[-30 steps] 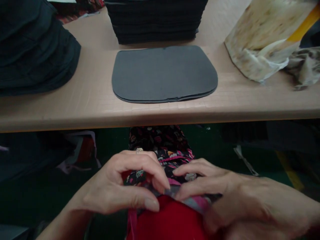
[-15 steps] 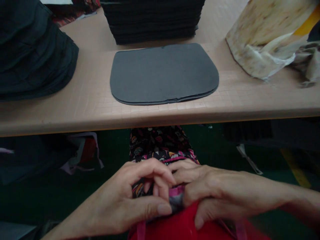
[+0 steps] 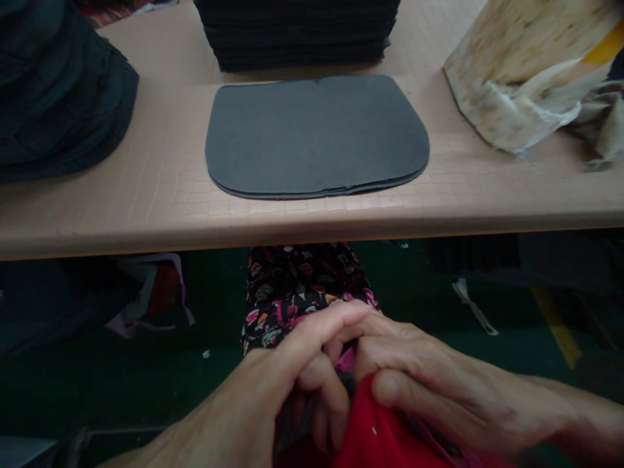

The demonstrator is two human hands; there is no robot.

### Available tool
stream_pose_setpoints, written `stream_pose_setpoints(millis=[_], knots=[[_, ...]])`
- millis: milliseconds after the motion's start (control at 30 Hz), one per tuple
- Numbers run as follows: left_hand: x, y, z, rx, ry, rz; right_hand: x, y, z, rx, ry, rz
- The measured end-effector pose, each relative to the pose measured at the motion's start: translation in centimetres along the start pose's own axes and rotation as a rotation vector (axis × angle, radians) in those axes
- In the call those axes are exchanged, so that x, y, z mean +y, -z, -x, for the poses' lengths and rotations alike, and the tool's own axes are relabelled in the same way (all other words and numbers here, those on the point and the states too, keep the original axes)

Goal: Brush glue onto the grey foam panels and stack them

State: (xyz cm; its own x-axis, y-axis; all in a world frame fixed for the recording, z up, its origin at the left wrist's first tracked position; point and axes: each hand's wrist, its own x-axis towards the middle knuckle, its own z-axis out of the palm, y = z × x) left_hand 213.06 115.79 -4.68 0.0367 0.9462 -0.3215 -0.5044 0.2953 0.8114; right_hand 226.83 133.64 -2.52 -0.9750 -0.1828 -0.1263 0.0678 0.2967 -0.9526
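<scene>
Both my hands are low in front of my body, at the lap. My right hand (image 3: 429, 383) is closed, with red cloth (image 3: 377, 429) pinched under its thumb. My left hand (image 3: 292, 377) meets it from the other side; its index finger reaches over to the right hand's fingers, while the other fingers curl in beside the cloth. Whatever those curled fingers hold, if anything, is hidden. A bit of pink trim (image 3: 346, 359) shows between the hands. Dark patterned fabric (image 3: 302, 279) covers my lap just beyond them.
On the tan table (image 3: 160, 214) lie dark grey rounded flat pieces (image 3: 316, 136), slightly fanned. Behind them stands a black stack (image 3: 297, 32). Dark layered fabric (image 3: 58, 97) is at left, a stained pale wrapped bundle (image 3: 507, 84) at right. Under the table is a green floor (image 3: 205, 390).
My left hand has turned and its index finger now stretches onto the right hand; its thumb is no longer visible. The red cloth is pulled up higher beneath the right thumb.
</scene>
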Motion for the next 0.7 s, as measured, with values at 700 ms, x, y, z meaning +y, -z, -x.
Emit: stream_pose_setpoints(millis=[700], knots=[[0.7,-1.3,-0.7,0.02,0.18,0.323,-0.4,0.3,-0.5,0.23,0.317,0.168]])
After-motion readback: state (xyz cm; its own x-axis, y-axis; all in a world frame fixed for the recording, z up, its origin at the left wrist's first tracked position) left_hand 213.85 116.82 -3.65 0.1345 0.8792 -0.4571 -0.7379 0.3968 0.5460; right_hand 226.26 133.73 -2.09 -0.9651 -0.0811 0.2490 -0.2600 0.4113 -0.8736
